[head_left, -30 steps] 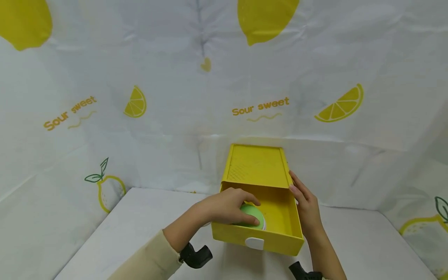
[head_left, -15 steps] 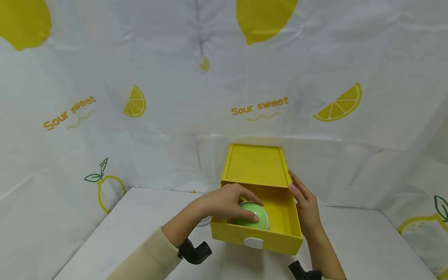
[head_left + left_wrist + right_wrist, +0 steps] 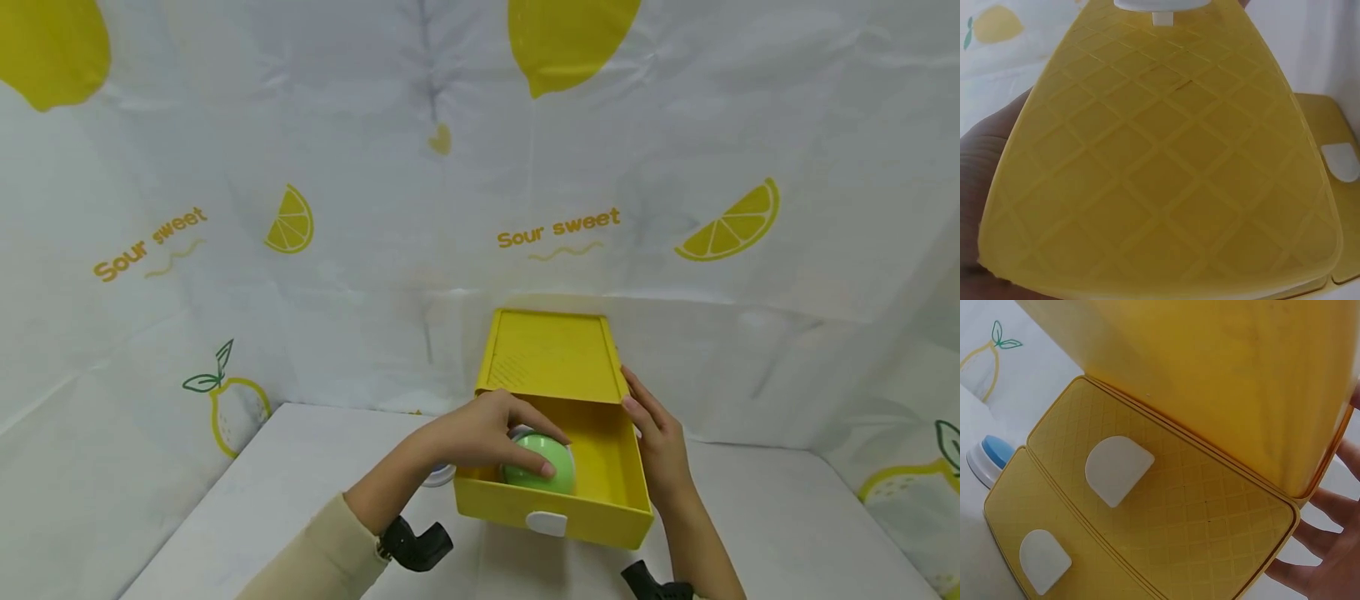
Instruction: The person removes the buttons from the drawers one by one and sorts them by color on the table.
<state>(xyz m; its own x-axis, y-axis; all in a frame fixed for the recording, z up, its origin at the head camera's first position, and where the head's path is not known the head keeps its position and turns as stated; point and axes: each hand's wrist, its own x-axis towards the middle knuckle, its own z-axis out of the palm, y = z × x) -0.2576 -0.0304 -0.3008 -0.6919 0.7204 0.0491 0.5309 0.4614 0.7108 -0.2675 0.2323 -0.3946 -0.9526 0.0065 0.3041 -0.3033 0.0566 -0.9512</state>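
Left hand (image 3: 487, 433) has the round green thing (image 3: 557, 455) pinched, so go easy near the drawer (image 3: 502, 503) walls, right hand (image 3: 663, 442) laid loosely against the box (image 3: 551, 354) to steady it.

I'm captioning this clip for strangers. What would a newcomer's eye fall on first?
Probably the bright yellow drawer box against the pale backdrop, its top drawer open. Next, the light green round thing held in that drawer by the left hand, while the right hand touches the box's right side. Lemon prints on the backdrop follow.
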